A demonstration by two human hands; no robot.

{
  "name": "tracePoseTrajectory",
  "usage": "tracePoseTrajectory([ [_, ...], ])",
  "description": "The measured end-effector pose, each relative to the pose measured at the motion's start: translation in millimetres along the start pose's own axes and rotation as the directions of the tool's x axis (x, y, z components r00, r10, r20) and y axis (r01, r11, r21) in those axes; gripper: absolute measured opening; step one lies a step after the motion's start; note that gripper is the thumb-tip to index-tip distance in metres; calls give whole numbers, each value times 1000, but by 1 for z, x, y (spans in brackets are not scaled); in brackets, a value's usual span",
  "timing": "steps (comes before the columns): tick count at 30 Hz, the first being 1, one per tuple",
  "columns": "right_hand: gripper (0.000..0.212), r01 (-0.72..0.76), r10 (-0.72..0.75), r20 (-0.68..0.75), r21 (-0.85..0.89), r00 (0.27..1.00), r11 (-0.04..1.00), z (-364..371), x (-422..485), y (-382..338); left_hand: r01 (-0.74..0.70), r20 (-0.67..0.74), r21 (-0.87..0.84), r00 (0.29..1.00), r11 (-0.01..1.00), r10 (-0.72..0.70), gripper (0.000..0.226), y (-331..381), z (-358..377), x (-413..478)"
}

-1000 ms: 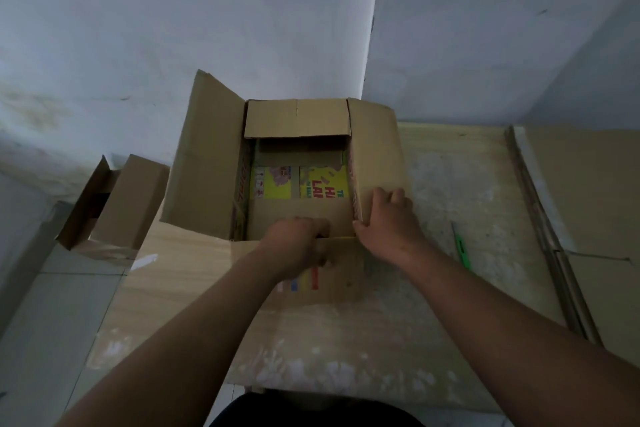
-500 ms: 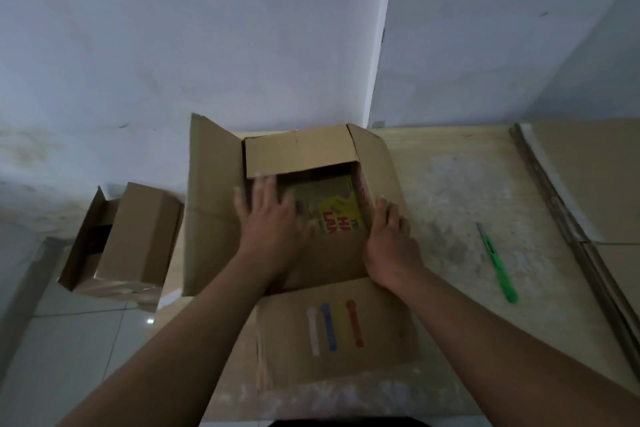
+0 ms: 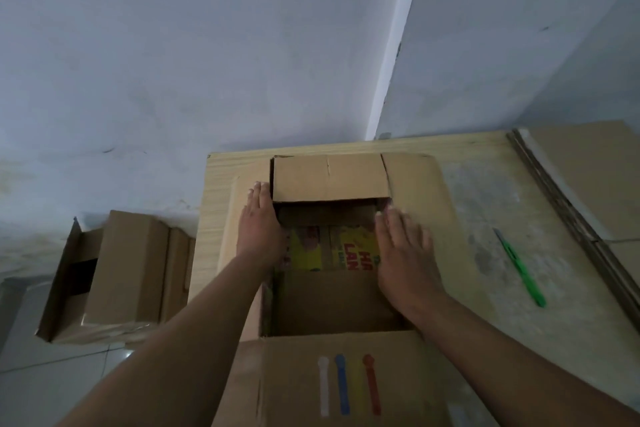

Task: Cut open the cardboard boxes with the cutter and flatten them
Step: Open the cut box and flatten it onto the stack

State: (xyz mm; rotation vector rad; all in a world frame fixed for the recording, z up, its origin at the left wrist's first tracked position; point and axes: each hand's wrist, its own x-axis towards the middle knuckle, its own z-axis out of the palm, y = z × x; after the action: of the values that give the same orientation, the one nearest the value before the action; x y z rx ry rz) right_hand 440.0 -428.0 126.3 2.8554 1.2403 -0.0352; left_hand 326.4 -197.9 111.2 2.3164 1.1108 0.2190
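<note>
A brown cardboard box [image 3: 332,180] lies opened out on the wooden table [image 3: 485,156], with yellow printed panels showing in its middle. My left hand [image 3: 258,225] lies flat with straight fingers on the box's left flap. On the right flap my right hand [image 3: 405,250] presses down, fingers straight. The near flap [image 3: 346,381] carries white, blue, yellow and red stripes. The green cutter [image 3: 519,269] lies on the table to the right of the box, apart from both hands.
Flattened cardboard sheets [image 3: 595,177] are stacked at the table's right edge. Another brown box [image 3: 121,270] stands open on the tiled floor to the left of the table. A wall corner rises just behind the table.
The side flaps that stood up are now spread nearly flat. My left hand moved from the box's inside to the left flap; my right hand shifted onto the right flap.
</note>
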Motion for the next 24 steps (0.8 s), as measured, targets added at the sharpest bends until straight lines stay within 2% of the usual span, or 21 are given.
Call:
tracePoseTrajectory([
  [4, 79, 154, -155, 65, 23, 986, 988, -2, 35, -18, -59, 11, 10, 998, 998, 59, 93, -3, 3, 6],
  [10, 84, 193, -186, -98, 67, 978, 979, -18, 89, -20, -75, 26, 61, 997, 995, 73, 81, -8, 6, 8],
  [16, 83, 184, -184, 32, 19, 982, 983, -38, 164, -5, -77, 3, 108, 997, 991, 77, 89, -12, 14, 11],
  [18, 75, 188, -191, 79, 37, 978, 981, -37, 183, -1, -82, -3, 117, 997, 990, 83, 90, -12, 15, 10],
  [21, 53, 230, -238, 119, 77, 964, 970, -25, 200, 3, -74, -23, 122, 997, 990, 77, 91, -10, 15, 8],
  [24, 39, 222, -233, 79, 124, 969, 967, -9, 204, 4, -57, -28, 136, 998, 989, 61, 94, -6, 15, 6],
])
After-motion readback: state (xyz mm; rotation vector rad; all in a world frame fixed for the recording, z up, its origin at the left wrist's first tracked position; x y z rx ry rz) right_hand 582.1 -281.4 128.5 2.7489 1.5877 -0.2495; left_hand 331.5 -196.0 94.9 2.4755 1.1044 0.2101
